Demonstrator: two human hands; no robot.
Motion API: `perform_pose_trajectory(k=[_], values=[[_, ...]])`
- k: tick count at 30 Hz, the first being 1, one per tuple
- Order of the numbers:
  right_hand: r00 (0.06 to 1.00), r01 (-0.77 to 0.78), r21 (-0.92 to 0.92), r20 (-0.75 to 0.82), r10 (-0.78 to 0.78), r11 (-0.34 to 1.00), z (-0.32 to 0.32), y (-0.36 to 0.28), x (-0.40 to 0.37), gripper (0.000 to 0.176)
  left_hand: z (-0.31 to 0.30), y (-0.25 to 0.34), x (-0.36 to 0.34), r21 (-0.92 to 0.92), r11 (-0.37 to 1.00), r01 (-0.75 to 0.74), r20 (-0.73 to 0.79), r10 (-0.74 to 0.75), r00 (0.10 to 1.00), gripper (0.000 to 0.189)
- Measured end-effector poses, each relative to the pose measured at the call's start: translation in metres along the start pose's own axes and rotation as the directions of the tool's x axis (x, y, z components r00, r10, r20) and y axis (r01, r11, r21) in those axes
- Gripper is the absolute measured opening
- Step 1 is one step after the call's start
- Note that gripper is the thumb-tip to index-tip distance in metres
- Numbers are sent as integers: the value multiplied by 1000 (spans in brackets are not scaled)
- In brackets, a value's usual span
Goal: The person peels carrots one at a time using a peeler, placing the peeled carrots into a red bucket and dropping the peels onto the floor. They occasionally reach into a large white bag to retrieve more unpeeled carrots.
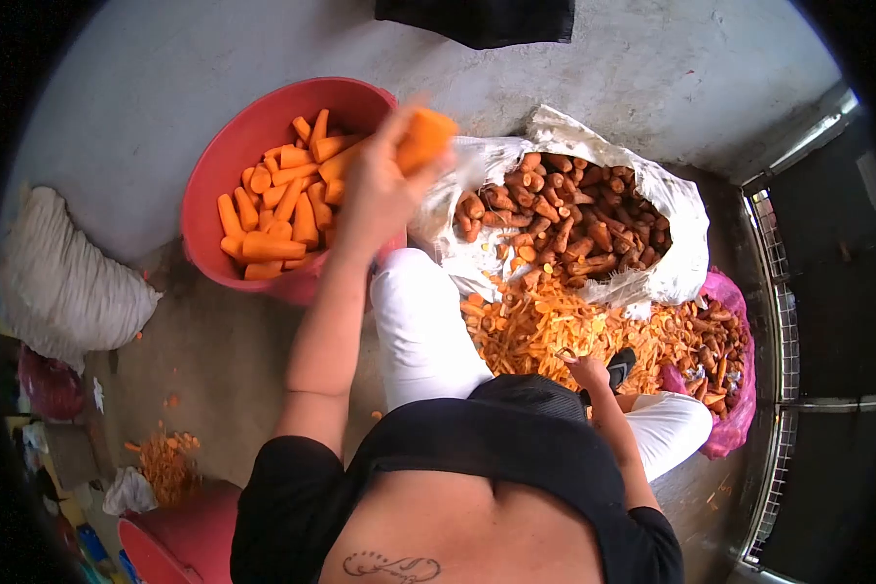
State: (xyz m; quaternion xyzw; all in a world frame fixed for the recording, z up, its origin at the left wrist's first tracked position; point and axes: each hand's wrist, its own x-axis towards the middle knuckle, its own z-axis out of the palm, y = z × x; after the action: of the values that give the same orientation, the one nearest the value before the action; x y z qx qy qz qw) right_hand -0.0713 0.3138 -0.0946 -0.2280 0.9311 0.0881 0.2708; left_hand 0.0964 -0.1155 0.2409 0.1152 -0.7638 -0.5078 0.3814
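Note:
My left hand (384,185) is raised over the right rim of a red tub (197,195), fingers closed round a peeled carrot (425,139) that is blurred by motion. Several peeled carrots (273,246) lie heaped inside the tub. Low over a heap of peelings (535,331), my right hand (589,373) is closed on a small looped tool that looks like a peeler (566,355). Beyond the peelings, an open white sack (686,219) lies on its side with unpeeled carrots (594,214) showing in its mouth.
A pink mesh bag (735,419) with carrots and scraps stands at the right, near a dark barred door (837,321). On the left are a stuffed white sack (68,277), more peelings (165,462) and a second red tub (185,535). A grey wall (672,68) rises behind.

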Motion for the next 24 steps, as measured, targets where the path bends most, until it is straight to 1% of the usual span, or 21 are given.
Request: perform_pose_trajectory(k=[1, 2, 4, 5, 6, 7, 8, 9, 10, 11, 12, 14, 15, 16, 17, 18, 19, 20, 22, 23, 24], values=[[1000, 26, -5, 12, -26, 1000, -4, -3, -3, 61, -15, -1, 5, 141, 988, -69, -128, 87, 988, 58], [998, 53, -10, 24, -53, 999, -8, -5, -6, 62, -30, -3, 12, 277, 958, -79, -224, 144, 964, 58], [998, 58, -9, 27, -57, 998, -13, -9, -10, 62, -46, -9, 19, 427, 904, 15, -412, 180, 893, 60], [999, 40, -6, 19, -40, 999, -16, -13, -13, 60, -51, -30, 22, 597, 802, 13, -453, 323, 831, 61], [1000, 26, -5, 7, -26, 1000, -20, -17, -14, 59, -52, -42, 17, 706, 702, 94, -422, 310, 852, 59], [994, 107, -17, 23, -106, 994, -21, -16, -13, 66, -49, -54, 9, 808, 536, 247, -378, 149, 914, 56], [995, 90, -8, 46, -90, 996, -17, -14, -8, 71, -45, -68, 0, 876, 328, 353, -363, -32, 931, 52], [995, 74, 0, 69, -74, 997, -13, -12, -3, 75, -40, -93, -10, 905, 253, 342, -344, -39, 938, 52], [994, -44, 23, 101, 42, 999, -8, -10, 5, 76, -34, -111, -18, 928, 181, 326, -323, -51, 945, 52], [993, 68, -76, 100, -60, 995, -15, -12, -1, 51, -26, -113, -24, 925, 190, 329, -327, -46, 944, 51], [982, 176, -175, 98, -161, 969, -20, -14, -7, 35, -21, -110, -25, 910, 270, 315, -311, -59, 948, 46], [978, 208, -175, 55, -201, 962, 29, 18, 30, 35, -5, -96, -19, 870, 444, 215, -280, 84, 956, 40], [985, 161, -120, 76, -153, 980, -13, -6, -2, 38, 5, -94, -15, 854, 506, 119, -239, 179, 954, 39], [974, 225, -193, 67, -215, 955, 3, 3, 9, 33, 18, -91, -10, 792, 610, 34, -181, 181, 967, 35], [959, 282, -267, 57, -277, 921, 19, 13, 19, 36, 35, -87, -9, 844, 531, -71, -66, 235, 970, 35], [893, 434, -399, 75, -443, 807, 22, 17, 20, 44, 58, -87, -7, 675, 722, -150, -38, 237, 971, 34], [891, 447, -408, 122, -437, 796, 19, 17, 15, 63, 83, -90, -3, 453, 871, -192, 12, 210, 978, 35], [920, 392, -362, 144, -365, 845, 8, 11, 6, 43, 97, -77, 0, 547, 787, -287, 147, 247, 958, 35], [945, 326, -276, 116, -306, 904, -2, 5, -4, 30, 126, -58, 6, 578, 748, -326, 423, 67, 904, 39], [946, 322, -251, 121, -300, 913, -3, 6, -3, 27, 160, -95, 4, 585, 694, -420, 461, 142, 876, 42], [933, 359, -335, 125, -336, 871, 6, 12, 4, 31, 167, -92, 5, 582, 708, -401, 613, -58, 788, 42]])
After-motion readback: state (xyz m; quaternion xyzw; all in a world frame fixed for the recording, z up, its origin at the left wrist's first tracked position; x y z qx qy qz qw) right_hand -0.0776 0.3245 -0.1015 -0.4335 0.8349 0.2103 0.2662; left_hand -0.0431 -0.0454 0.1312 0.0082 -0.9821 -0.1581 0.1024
